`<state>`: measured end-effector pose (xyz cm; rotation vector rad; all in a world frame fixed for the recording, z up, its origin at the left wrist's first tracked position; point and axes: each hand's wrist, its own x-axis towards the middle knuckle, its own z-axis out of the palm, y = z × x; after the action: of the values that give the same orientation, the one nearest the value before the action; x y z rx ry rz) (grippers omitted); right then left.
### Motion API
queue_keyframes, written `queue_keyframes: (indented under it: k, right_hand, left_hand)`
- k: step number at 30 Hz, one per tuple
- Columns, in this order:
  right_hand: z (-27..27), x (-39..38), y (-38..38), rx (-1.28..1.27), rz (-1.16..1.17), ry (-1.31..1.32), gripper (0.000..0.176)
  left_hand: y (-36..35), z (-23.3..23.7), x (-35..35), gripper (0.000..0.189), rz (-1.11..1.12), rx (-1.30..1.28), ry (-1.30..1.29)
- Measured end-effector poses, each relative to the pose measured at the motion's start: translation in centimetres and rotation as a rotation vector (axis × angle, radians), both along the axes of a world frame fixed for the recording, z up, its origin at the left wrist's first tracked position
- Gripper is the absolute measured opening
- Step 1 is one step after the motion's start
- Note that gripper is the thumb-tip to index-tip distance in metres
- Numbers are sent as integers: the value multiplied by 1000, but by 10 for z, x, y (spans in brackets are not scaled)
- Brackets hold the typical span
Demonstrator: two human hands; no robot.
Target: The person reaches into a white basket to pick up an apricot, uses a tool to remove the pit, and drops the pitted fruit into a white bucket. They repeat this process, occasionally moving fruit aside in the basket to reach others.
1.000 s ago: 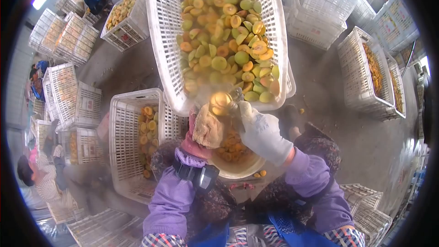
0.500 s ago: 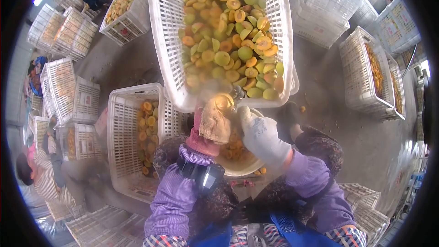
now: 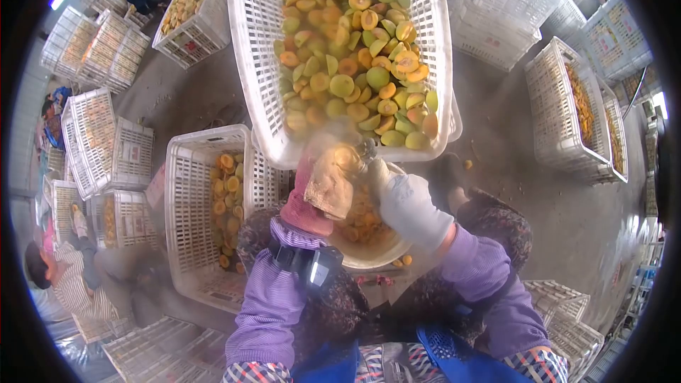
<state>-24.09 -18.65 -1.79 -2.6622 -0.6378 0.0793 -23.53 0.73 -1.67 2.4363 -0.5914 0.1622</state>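
Though blurred, the yellow-orange fruit [image 3: 345, 157] looks round and glossy, pinched in the cloth-wrapped left hand [image 3: 328, 186] above the bowl [image 3: 376, 261], by the crate [image 3: 248, 64] rim. The white-gloved right hand [image 3: 409, 207] grips a small tool [image 3: 367, 147] against it. Half a second earlier, hands and fruit sat almost identically.

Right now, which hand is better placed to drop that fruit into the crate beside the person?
Probably the left. The left hand holds the fruit, and the side crate of orange halves stands on that side. The right hand grips a small metal tool at the fruit.
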Motion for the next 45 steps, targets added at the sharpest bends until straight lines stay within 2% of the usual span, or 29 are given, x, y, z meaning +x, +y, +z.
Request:
queue_keyframes:
  k: [2, 5, 8, 11, 14, 16, 19, 20, 22, 23, 24, 27, 28, 31, 32, 34, 35, 36, 38, 40, 41, 43, 44, 45]
  right_hand:
    - [1, 1, 0, 234, -4, 127, 49]
    - [-1, 3, 4, 402, -32, 244, 44]
    - [-13, 6, -2, 436, 57, -30, 51]
    - [24, 8, -13, 212, 15, 80, 45]
    - [17, 3, -10, 175, 14, 43, 40]
    - [3, -3, -4, 365, 9, 55, 35]
    - [16, -4, 0, 542, 18, 214, 30]
    - [23, -4, 1, 585, 23, 294, 30]
    - [29, -3, 3, 636, 13, 497, 30]
    - [39, -1, -1, 625, -22, 687, 30]
    - [54, 2, -3, 597, -68, 868, 30]
    - [55, 8, -10, 669, -62, 1121, 27]
    - [55, 8, -11, 656, -58, 1142, 23]
    - [52, 1, -12, 688, -32, 1057, 23]
    - [50, 1, -13, 700, -23, 1101, 23]
    - [50, 0, -16, 721, -5, 1193, 24]
    - [53, -1, -17, 726, -2, 1202, 24]
    - [58, 0, -20, 725, 5, 1208, 24]
    - [55, -2, -23, 707, 4, 1176, 24]
    - [50, -5, -26, 495, 68, 996, 20]
    - [47, -6, -29, 394, 97, 900, 18]
    - [-1, -27, -38, 92, 229, 380, 21]
    - [-17, -34, -40, -55, 286, 119, 23]
    - [-16, -36, -39, -126, 272, 139, 22]
  left_hand:
    - [0, -1, 2, 41, -17, -82, 78]
    - [-7, -2, 12, 40, -47, -101, 59]
    - [-11, -1, 19, 39, -74, -158, 95]
    - [-8, 4, 19, 37, -108, -324, 202]
    - [-6, -16, 18, 37, -93, -483, 284]
    - [-1, -37, 21, 37, -72, -597, 328]
    - [-3, -55, 23, 26, 60, -1397, 818]
    - [-7, -54, 28, 23, 44, -1272, 699]
    - [-9, -33, 32, 24, -61, -796, 316]
    - [-10, -23, 34, 28, -66, -593, 106]
    - [-15, -26, 36, 31, -22, -724, 251]
    - [-19, -27, 39, 36, -128, -935, 389]
    - [-27, -24, 35, 36, -73, -1026, 412]
    - [-38, 1, 29, 39, -70, -1299, 684]
    - [-39, 7, 29, 40, -96, -1384, 810]
    - [-42, -5, 33, 25, 107, -1114, 630]
    - [-36, -7, 33, 23, 33, -973, 559]
    - [-35, 13, 32, 23, -33, -841, 477]
    - [-26, 12, 42, 25, -75, -696, 378]
    - [-15, 13, 40, 26, -5, -870, 379]
    - [-11, 15, 38, 28, 80, -1121, 415]
    - [0, 23, 35, 37, 249, -1615, 473]
    - [29, 24, 33, 38, 285, -908, 181]
    - [47, 36, 22, 38, 290, -400, 11]
